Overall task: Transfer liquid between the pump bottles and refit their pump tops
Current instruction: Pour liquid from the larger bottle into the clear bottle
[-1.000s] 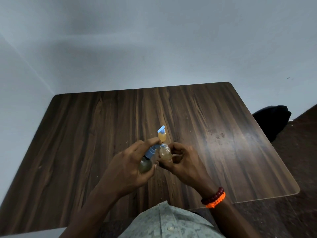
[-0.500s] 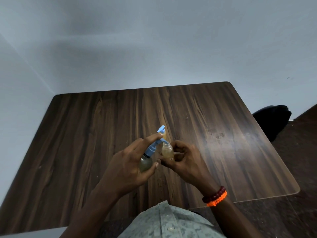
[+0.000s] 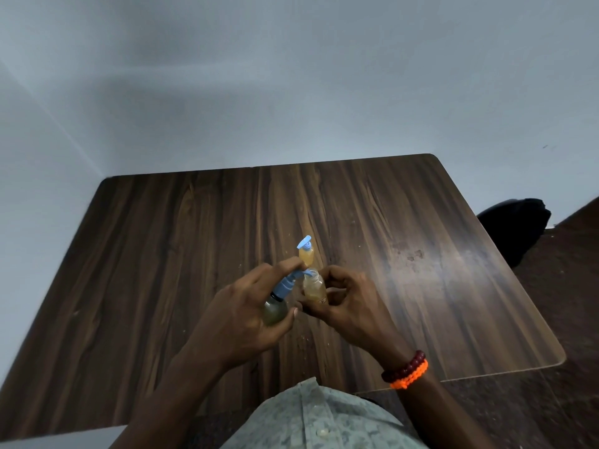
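Observation:
My left hand [image 3: 241, 314] holds a small greenish bottle [image 3: 274, 311] tilted to the right, its blue pump top [image 3: 287, 283] fitted and my forefinger lying on the pump head. The pump's spout sits at the mouth of a small open bottle [image 3: 313, 286] with amber liquid, which my right hand [image 3: 348, 301] grips. This open bottle has no pump top. Just beyond my fingers a third small bottle [image 3: 306, 256] of orange liquid stands upright on the table with its own blue pump top [image 3: 304, 243].
The dark wood table [image 3: 162, 254] fills the view, pushed against grey walls at the back and left. A black object [image 3: 515, 226] lies on the floor off the table's right edge. Beaded and orange bands circle my right wrist [image 3: 406, 371].
The pump bottle in my left hand has tipped further toward the open bottle, bringing its spout to that bottle's mouth. My forefinger has moved along onto the pump head.

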